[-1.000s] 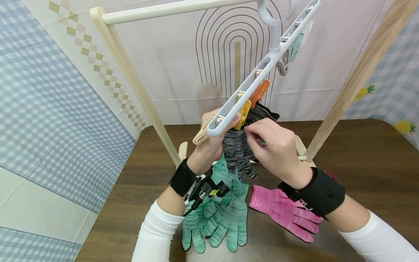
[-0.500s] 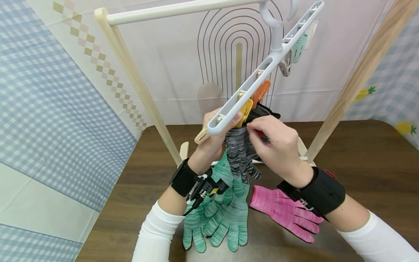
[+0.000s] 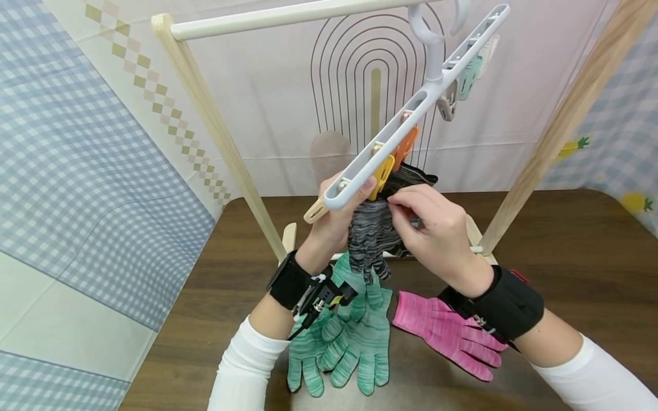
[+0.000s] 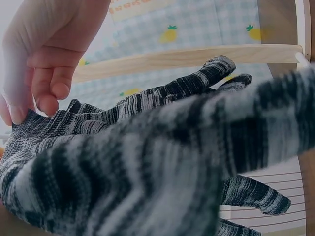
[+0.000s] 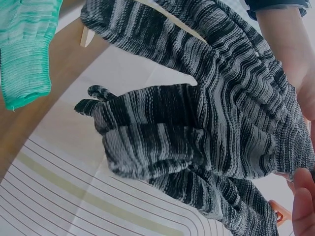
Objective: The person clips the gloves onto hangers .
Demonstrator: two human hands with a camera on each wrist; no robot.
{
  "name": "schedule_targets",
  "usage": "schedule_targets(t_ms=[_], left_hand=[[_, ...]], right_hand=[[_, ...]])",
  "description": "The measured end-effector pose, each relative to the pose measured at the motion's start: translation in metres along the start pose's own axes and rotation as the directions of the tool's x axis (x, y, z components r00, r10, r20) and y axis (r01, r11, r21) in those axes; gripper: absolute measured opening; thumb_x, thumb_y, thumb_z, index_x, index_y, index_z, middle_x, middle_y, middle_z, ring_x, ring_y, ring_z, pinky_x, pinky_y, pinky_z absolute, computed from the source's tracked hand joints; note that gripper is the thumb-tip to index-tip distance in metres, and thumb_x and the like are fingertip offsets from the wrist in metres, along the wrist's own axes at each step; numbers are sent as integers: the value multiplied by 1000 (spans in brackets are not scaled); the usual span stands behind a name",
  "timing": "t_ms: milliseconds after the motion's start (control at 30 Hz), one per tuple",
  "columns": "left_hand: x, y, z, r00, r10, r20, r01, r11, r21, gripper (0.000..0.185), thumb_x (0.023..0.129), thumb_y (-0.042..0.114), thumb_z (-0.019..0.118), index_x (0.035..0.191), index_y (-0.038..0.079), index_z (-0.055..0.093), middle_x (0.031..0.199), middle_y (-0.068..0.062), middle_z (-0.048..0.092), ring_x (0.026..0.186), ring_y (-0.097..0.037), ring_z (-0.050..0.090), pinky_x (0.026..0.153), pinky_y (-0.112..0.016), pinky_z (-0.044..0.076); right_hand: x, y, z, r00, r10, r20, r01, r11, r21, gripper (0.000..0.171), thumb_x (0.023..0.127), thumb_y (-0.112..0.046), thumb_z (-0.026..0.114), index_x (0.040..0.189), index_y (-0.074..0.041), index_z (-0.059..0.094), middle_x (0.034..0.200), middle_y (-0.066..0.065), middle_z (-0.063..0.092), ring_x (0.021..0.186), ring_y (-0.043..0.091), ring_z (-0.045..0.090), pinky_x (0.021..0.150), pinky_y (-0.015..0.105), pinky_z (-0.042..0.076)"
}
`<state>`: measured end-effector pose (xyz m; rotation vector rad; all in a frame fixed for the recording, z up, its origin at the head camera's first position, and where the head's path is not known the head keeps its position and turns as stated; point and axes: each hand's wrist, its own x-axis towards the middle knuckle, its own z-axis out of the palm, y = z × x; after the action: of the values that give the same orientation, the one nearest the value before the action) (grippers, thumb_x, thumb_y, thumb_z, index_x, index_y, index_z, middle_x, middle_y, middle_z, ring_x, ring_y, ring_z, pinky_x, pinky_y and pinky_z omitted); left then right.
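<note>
My left hand [image 3: 331, 220] reaches under the near end of the white hanger [image 3: 390, 137], its thumb against a yellow clip [image 3: 382, 178]; its fingers are mostly hidden. My right hand [image 3: 432, 225] pinches the cuff of a black-and-grey striped knit glove [image 3: 371, 234] just below that clip. Fingers of the glove dangle downward. Darker striped fabric [image 3: 411, 176] shows behind, under an orange clip [image 3: 405, 147]. In the left wrist view the right hand [image 4: 54, 59] has its fingertips at the cuff. The right wrist view shows the striped glove [image 5: 236, 113] draped across the left wrist.
Mint-green gloves [image 3: 360, 337] lie overlapping on the brown table [image 3: 205, 342], with a pink glove [image 3: 447, 334] to their right. A wooden rack with a white rod [image 3: 288, 16] carries the hanger. Beige [image 3: 316, 211], grey [image 3: 447, 103] and mint [image 3: 469, 77] clips hang from the hanger.
The glove's dangling fingers have swung slightly left, and the hanger's near end with its yellow and orange clips has shifted a little. Both hands keep nearly the same place and hold.
</note>
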<state>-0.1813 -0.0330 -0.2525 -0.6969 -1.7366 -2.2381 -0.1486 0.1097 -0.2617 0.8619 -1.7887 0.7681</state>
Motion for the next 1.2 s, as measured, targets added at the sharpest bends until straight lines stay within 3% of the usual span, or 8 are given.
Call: schedule_targets(t_ms=[333,800,1000,1200], left_hand=[[-1,-2,-3,999,12,30,-12,1000,7,32,81,-7,51,112,-16,49,107,-33,53,85,-4,55,77,-23,45],[-2,-5,-7,999,38,14,-38,999,10,33,79,-2,54,109,-16,51,99,-22,59,82,-4,56,74,-22,45],[-4,-6,-10,999,36,11,-35,999,-28,35,78,-2,54,109,-17,50,94,-8,61,83,-6,55,74,-22,45],[-7,-5,-13,998,60,-20,-59,998,20,32,77,-7,55,106,-19,52,94,-20,61,82,-6,56,75,-24,45]], right_hand=[[-2,1,1,1000,-2,-5,2,1000,13,17,83,-7,50,81,4,63,79,14,61,63,14,51,57,20,39],[-3,2,1,1000,10,4,-10,1000,24,17,83,-7,49,82,3,63,80,14,62,64,13,50,57,19,39],[-4,1,1,1000,18,8,-18,999,28,16,83,-6,50,84,3,63,81,14,62,65,13,51,58,18,39],[-6,2,1,1000,17,2,-17,1000,16,19,85,-9,48,83,3,63,81,13,62,65,13,51,58,18,39]])
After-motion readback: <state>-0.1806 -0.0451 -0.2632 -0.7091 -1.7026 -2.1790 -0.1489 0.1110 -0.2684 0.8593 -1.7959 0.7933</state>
